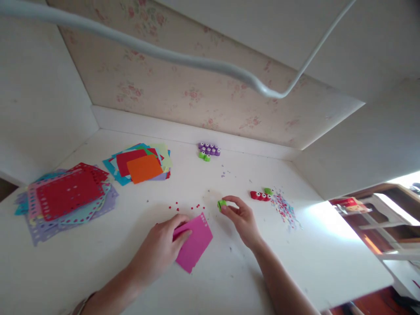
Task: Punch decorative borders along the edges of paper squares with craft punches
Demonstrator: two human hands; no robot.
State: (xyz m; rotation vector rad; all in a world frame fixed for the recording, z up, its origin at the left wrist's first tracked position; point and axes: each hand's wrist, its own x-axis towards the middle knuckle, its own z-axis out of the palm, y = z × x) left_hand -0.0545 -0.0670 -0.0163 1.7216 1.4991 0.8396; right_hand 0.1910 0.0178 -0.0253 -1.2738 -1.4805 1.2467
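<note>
My left hand (167, 240) pinches a sheet of pink paper (197, 245) by its left side. Small holes are punched near the sheet's upper corner, and its lower edge has a nick. My right hand (241, 216) holds a green craft punch (221, 204) between thumb and fingers, just right of the paper and apart from it. Tiny red cut-outs (177, 209) lie on the white table above the paper.
Punched sheets (68, 197) pile up at left, beside a stack of coloured paper (141, 164). Purple and green punches (209, 150) stand near the wall. Red punches (260, 196) sit at right by scattered confetti (286, 210). A white cable (197, 61) crosses above.
</note>
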